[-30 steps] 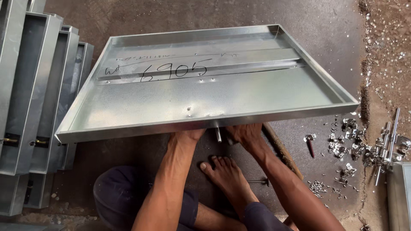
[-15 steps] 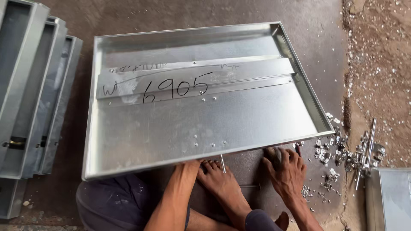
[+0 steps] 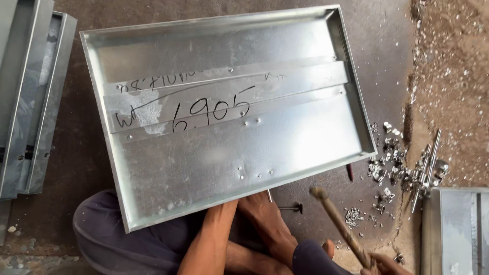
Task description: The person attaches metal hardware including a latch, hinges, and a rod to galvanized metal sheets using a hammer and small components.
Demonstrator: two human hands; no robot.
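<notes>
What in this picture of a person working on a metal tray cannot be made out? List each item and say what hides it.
- Left hand: head view, hidden under the metal tray; grip unknown.
- Right hand: cut off by the bottom edge.
- Wooden handle: blurred; its head cannot be made out.
- Small metal pieces: too small to identify.

Bare floor (image 3: 316, 209) lies open between metal tray (image 3: 229, 168) and scattered rivets (image 3: 387, 168); stacked trays (image 3: 30, 102) block left.
</notes>
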